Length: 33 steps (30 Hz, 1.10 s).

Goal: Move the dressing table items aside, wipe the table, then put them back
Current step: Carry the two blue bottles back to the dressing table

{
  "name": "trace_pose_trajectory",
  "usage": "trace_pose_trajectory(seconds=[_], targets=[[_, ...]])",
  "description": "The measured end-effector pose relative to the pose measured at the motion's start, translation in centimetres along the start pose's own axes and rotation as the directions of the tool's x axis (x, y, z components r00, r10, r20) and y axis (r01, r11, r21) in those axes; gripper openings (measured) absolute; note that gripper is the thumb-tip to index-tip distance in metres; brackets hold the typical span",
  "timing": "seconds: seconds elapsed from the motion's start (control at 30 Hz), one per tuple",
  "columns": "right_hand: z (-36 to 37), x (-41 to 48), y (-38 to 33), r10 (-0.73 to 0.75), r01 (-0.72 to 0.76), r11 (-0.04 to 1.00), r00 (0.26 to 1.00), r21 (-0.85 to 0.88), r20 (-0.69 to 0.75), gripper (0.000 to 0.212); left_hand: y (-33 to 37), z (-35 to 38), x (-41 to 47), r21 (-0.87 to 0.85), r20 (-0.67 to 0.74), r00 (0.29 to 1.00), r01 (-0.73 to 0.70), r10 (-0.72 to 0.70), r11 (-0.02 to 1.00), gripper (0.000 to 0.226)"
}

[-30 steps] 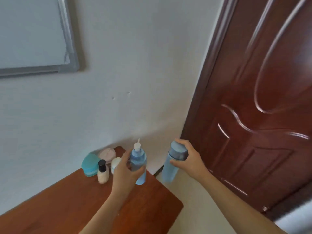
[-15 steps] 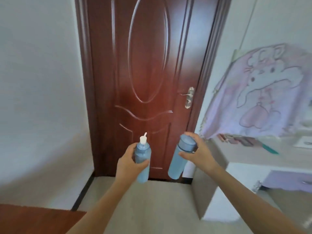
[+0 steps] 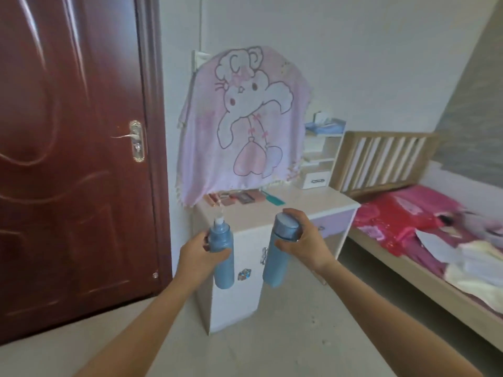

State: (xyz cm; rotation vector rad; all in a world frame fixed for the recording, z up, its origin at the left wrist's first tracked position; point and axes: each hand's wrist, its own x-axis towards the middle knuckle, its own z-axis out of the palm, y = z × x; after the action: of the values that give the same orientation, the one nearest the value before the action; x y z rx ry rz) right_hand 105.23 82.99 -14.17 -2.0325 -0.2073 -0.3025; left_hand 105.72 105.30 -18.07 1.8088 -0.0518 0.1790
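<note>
Head cam: L hand (image 3: 200, 255) grips spray bottle (image 3: 223, 270), R hand (image 3: 304, 242) grips capped bottle (image 3: 275, 265), both in air before dresser (image 3: 299, 202) front edge.

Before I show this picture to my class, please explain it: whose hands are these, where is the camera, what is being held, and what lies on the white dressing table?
No machine here: a person wears a camera on the head, so you look down at their own arms. The left hand grips a blue pump bottle; the right hand grips a blue capped bottle. Ahead stands the dressing table, with makeup palettes and a teal comb on top, below a draped pink cartoon cloth.
</note>
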Motion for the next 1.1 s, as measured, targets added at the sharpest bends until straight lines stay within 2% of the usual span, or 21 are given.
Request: trace_pose_trajectory(seconds=[0.13,0.3,0.4,0.67,0.77,0.9,1.1], targets=[[-3.9,1.4,2.4,0.031,-0.035,0.998,0.997,-0.048,-0.076,0.058,0.8,5.0,2.9,0.011,0.069,0.997,-0.034,0.034,0.999,0.027],[-6.5,5.5,5.9,0.081,-0.088,0.992,0.993,-0.087,-0.082,0.060,1.2,9.2,8.8,0.021,0.097,0.993,-0.062,0.060,0.998,0.027],[-7.8,9.1,7.9,0.091,-0.102,0.990,0.990,-0.098,-0.106,0.058,0.8,11.5,13.5,0.016,0.101,0.993,-0.067,0.065,0.998,0.033],[-10.8,20.7,13.2,0.117,-0.146,0.969,0.982,-0.198,-0.149,0.059,-1.3,17.1,26.3,-0.053,0.109,0.993,-0.033,0.039,0.998,0.032],[-11.2,23.5,16.2,0.163,-0.196,0.966,0.968,-0.166,-0.192,0.058,-2.5,19.3,30.2,-0.046,0.115,0.993,-0.022,0.027,0.999,0.035],[-11.6,25.9,20.7,0.257,-0.284,0.949,0.949,-0.140,-0.181,0.058,-4.0,22.5,33.6,0.002,0.140,0.990,-0.010,0.009,1.000,0.036],[-14.2,31.5,25.8,0.284,-0.301,0.947,0.947,-0.112,-0.149,0.058,-5.8,28.2,39.1,0.049,0.149,0.989,0.016,-0.023,0.999,0.036]])
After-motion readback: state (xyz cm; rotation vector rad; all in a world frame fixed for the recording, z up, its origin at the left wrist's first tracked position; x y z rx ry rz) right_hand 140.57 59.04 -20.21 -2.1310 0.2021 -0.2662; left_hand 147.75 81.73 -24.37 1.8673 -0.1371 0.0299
